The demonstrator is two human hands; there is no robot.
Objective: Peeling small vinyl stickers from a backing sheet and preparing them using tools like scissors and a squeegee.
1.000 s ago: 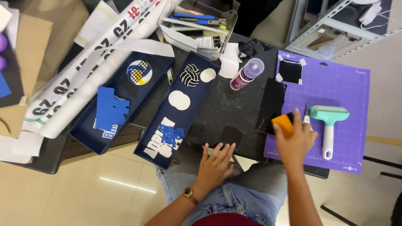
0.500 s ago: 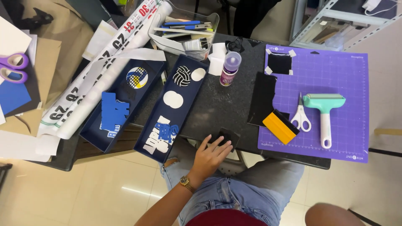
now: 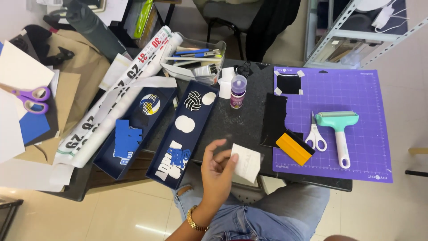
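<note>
My left hand point(image 3: 217, 168), with a gold watch on the wrist, is raised over the front edge of the black table point(image 3: 243, 127). Its thumb and fingers pinch a small white square sheet point(image 3: 248, 164) by the left edge. The sheet hangs tilted just above the table edge and my jeans. My right hand is out of view. To the right, an orange scraper point(image 3: 294, 148) lies at the lower left corner of a purple cutting mat point(image 3: 356, 85).
White-handled scissors point(image 3: 315, 136) and a teal roller point(image 3: 341, 131) lie on the mat, with black pieces at its left. A purple-labelled bottle point(image 3: 238, 91) stands mid-table. Two navy trays point(image 3: 133, 134) point(image 3: 185, 134) hold cut shapes. A clear bin point(image 3: 196, 60), numbered rolls and purple scissors point(image 3: 31, 99) sit left.
My right hand left the orange scraper on the mat and went out of view. My left hand lifted the small square from the table edge; its white face now shows.
</note>
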